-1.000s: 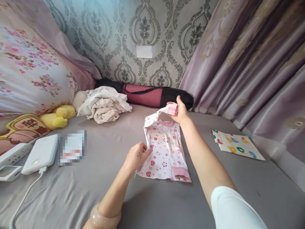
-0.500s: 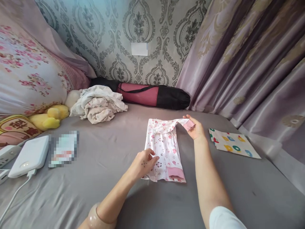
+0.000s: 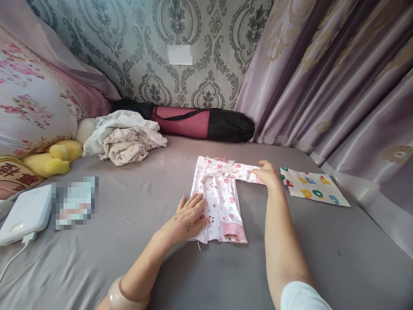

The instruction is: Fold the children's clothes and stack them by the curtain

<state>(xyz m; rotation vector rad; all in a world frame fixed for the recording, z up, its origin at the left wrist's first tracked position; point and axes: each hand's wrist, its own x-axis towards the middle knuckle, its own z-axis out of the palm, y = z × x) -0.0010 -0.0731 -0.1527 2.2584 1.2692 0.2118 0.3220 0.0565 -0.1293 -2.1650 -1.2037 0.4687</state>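
Observation:
A small white baby shirt (image 3: 219, 202) with pink hearts and little printed figures lies partly folded on the grey bed sheet. Its body is a narrow upright panel, and one sleeve (image 3: 243, 171) stretches out to the right from the top. A pink cuff shows at the panel's lower right. My left hand (image 3: 189, 217) lies flat on the panel's left edge, fingers spread. At the sleeve's end, my right hand (image 3: 269, 174) has its thumb and fingers about the other pink cuff, mostly covering it.
A folded cloth with colourful letters (image 3: 316, 187) lies to the right. Crumpled pale clothes (image 3: 125, 137) sit at the back left before a red-and-black rolled bag (image 3: 183, 122). A white power bank (image 3: 27, 215) with a cable and a blurred packet (image 3: 77, 202) lie at left.
The raised sleeve has come down and now lies straighter out to the right, with my right hand lower on its cuff. My left hand has flattened onto the shirt.

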